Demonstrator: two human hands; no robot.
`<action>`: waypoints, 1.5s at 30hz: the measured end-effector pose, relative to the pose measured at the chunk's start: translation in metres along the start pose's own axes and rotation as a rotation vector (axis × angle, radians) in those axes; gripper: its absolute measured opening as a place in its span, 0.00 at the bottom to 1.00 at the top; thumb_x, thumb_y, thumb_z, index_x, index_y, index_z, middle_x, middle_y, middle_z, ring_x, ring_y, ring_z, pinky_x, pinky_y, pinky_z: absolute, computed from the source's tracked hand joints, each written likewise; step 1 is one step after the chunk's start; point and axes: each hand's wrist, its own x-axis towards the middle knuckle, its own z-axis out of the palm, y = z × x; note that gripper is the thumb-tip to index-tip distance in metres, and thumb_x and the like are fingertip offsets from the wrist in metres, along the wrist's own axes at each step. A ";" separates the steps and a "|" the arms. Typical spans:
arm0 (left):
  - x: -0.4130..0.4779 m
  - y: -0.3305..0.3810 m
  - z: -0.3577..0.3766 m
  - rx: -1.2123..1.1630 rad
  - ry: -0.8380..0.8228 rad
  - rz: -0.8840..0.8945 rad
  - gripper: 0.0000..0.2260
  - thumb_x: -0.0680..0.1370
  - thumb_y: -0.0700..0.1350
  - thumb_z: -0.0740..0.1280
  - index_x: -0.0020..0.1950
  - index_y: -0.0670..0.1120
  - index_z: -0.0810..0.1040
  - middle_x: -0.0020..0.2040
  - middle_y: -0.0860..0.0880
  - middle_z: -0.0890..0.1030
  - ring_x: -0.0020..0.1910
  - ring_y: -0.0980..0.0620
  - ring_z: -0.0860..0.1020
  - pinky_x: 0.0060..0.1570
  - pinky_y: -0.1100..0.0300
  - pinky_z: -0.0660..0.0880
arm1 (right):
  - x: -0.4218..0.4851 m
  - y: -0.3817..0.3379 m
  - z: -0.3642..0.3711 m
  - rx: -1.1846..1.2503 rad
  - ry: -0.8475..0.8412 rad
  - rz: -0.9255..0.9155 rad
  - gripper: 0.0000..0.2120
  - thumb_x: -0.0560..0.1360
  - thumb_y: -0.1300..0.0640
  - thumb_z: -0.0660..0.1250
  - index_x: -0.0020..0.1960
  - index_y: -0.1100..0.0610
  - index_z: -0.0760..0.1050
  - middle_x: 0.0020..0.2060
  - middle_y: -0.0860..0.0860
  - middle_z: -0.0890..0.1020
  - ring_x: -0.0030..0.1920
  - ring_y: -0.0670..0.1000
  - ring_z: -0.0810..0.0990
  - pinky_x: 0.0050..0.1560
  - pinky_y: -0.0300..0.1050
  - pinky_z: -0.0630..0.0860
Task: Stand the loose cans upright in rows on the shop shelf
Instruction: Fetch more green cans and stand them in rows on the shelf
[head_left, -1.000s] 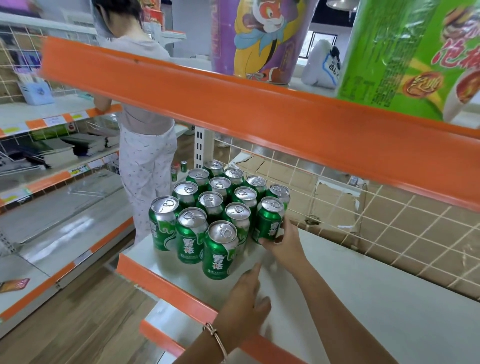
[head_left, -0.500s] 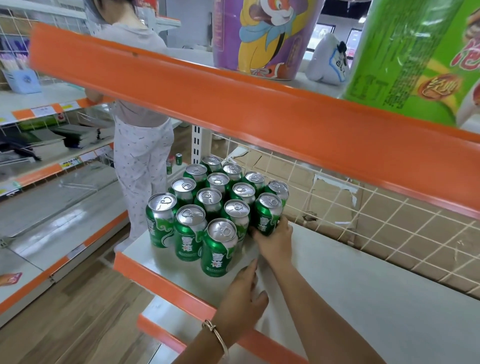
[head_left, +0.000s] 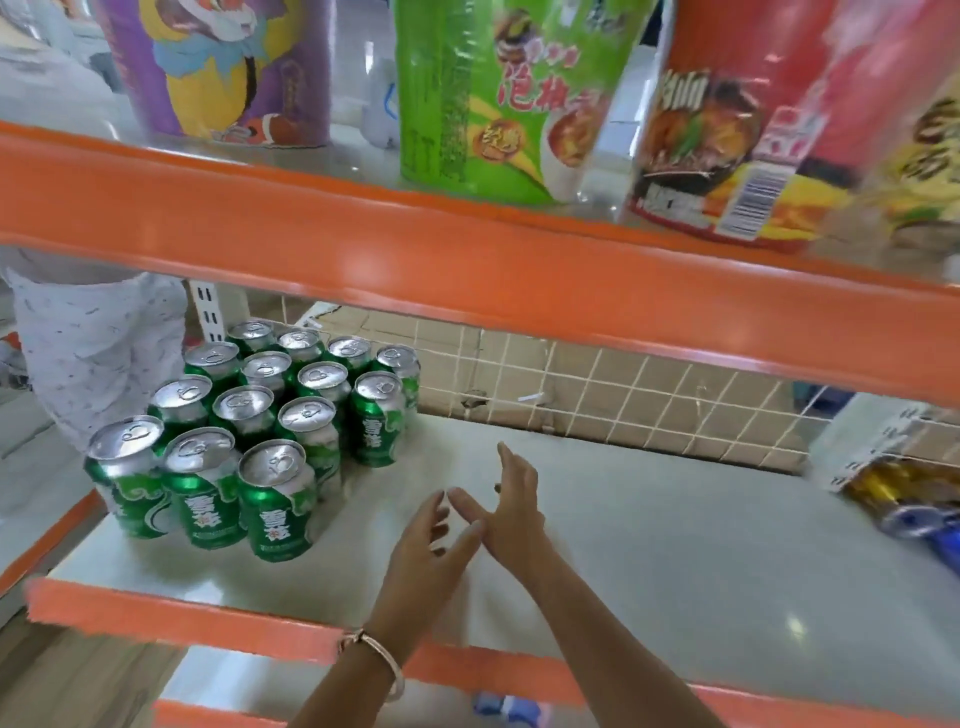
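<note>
1. the green cans (head_left: 270, 415) stand upright in close rows at the left end of the shelf (head_left: 675, 545), lids up, each touching its neighbours.
2. both grips are empty. the left grip (head_left: 431, 540), with a bracelet (head_left: 382, 660) on its wrist, and the right grip (head_left: 514, 499) hover over the bare middle of the shelf, fingers straight and loose. the left fingertips almost meet the right thumb. both are just to the right of the green cans and apart from them.
3. the relation that matters: the loose cans lie the other way. a gold can (head_left: 878, 486) and a blue can (head_left: 930, 525) show at the far right edge of the shelf, well apart from both grips and from the standing rows.
4. they are blurred, but they seem to lie on their sides, long axis flat along the shelf rather than upright. which way the ends point i cannot tell.
5. the right grip is the nearer one and its arm comes in from that side. the left would have to reach across it.
6. so the likely move is a reach to the right, fingers wrapped across the can's long axis, then a tip upright.
7. the bare spot in front of the rightmost green cans looks like the next place to fill.
</note>
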 end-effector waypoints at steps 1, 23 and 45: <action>0.001 0.005 0.018 -0.011 -0.027 0.004 0.27 0.76 0.46 0.69 0.73 0.46 0.66 0.66 0.47 0.75 0.62 0.51 0.75 0.56 0.61 0.71 | -0.009 0.011 -0.016 0.010 0.027 0.017 0.41 0.72 0.41 0.69 0.76 0.51 0.52 0.72 0.51 0.57 0.68 0.54 0.68 0.67 0.59 0.66; -0.237 0.125 0.412 -0.067 -0.672 0.123 0.53 0.63 0.65 0.73 0.77 0.43 0.54 0.77 0.45 0.61 0.74 0.51 0.62 0.67 0.63 0.61 | -0.317 0.220 -0.394 0.202 0.699 0.406 0.44 0.73 0.46 0.70 0.78 0.51 0.46 0.77 0.50 0.48 0.78 0.51 0.45 0.75 0.52 0.51; -0.250 0.223 0.737 -0.132 -1.014 0.094 0.48 0.69 0.59 0.70 0.79 0.52 0.43 0.77 0.47 0.59 0.69 0.50 0.69 0.56 0.64 0.64 | -0.320 0.390 -0.655 0.260 0.930 0.579 0.33 0.75 0.49 0.67 0.76 0.49 0.55 0.73 0.51 0.56 0.73 0.52 0.58 0.71 0.48 0.60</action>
